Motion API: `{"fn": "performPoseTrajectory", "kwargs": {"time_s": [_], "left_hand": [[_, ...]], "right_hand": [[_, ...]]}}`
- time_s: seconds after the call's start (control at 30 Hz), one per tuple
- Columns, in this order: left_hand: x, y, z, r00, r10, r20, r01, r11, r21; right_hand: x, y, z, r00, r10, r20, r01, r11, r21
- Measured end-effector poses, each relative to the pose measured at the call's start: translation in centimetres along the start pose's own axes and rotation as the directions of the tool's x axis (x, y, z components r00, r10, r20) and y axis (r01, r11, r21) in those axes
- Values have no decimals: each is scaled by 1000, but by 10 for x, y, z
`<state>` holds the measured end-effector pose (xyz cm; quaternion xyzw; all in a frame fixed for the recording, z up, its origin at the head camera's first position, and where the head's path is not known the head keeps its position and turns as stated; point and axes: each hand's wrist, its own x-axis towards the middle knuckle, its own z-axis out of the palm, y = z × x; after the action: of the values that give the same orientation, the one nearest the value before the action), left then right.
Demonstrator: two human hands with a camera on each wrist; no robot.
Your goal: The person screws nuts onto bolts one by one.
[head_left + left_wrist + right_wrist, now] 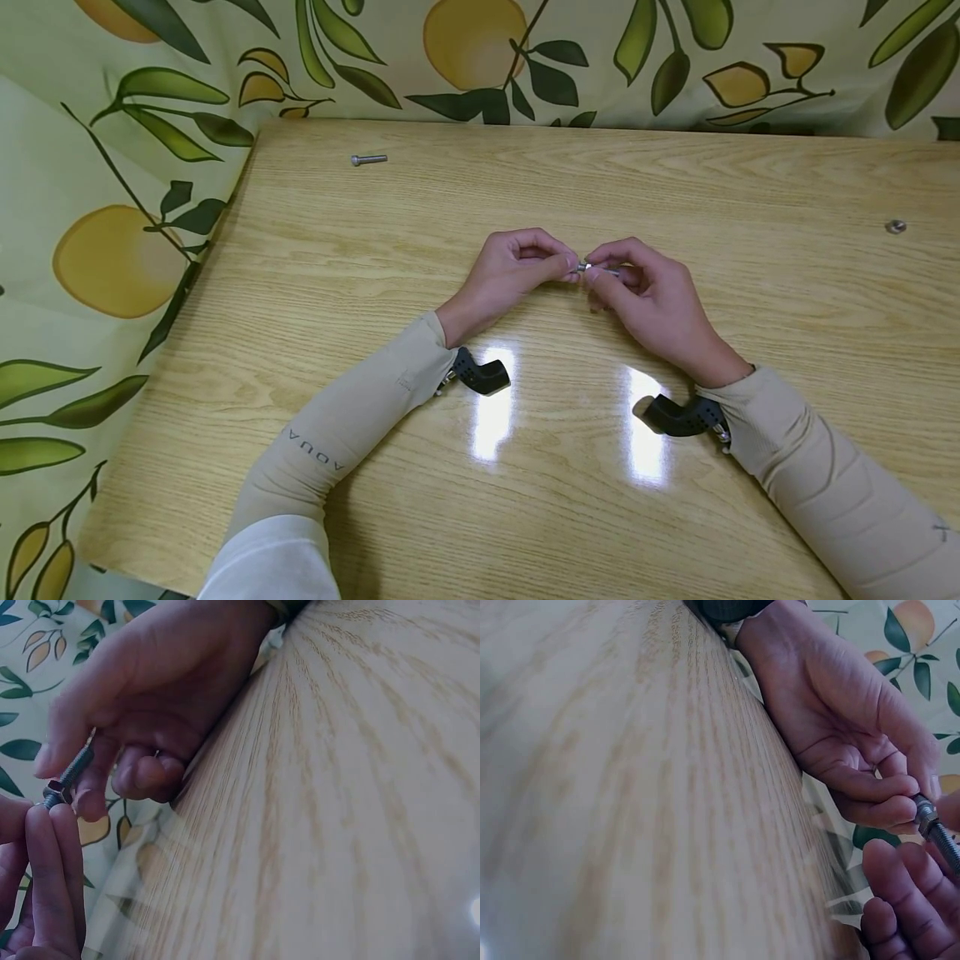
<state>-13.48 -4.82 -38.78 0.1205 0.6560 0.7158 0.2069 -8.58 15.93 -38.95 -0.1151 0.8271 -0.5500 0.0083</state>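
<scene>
In the head view, a metal bolt [615, 272] is held off the table between the two hands. My left hand [517, 267] pinches one end of it with thumb and fingertips. A nut [57, 789] sits on the threads close to those fingertips. My right hand [645, 287] has thumb and index finger at this nut, its other fingers curled beneath. From the nut, the threaded shank runs toward the right palm, as the left wrist view shows. The end inside the left fingertips is hidden.
Another bolt [369, 159] lies near the table's back left edge. A loose nut [896, 226] rests far to the right on the wooden table [300, 250]. Cloth with a fruit and leaf print [480, 50] hangs behind the table and along its left side.
</scene>
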Motion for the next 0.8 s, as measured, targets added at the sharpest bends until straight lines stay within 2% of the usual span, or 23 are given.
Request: {"fn": "performPoseTrajectory", "kwargs": {"time_s": [0.1, 0.2, 0.4, 0.63, 0.8], "left_hand": [[0, 0, 0, 1000, 3, 2, -3, 1000, -3], [0, 0, 0, 1000, 9, 2, -9, 1000, -4], [0, 0, 1, 1000, 12, 3, -12, 1000, -7], [0, -1, 0, 1000, 14, 4, -14, 1000, -6], [0, -1, 0, 1000, 12, 8, -12, 1000, -12]], "right_hand": [[0, 0, 0, 999, -33, 10, 32, 999, 41], [0, 1, 0, 999, -51, 7, 51, 998, 39], [0, 0, 0, 1000, 6, -4, -6, 1000, -12], [0, 2, 0, 999, -36, 12, 36, 999, 23], [0, 2, -1, 1000, -3, -7, 3, 1000, 17]]}}
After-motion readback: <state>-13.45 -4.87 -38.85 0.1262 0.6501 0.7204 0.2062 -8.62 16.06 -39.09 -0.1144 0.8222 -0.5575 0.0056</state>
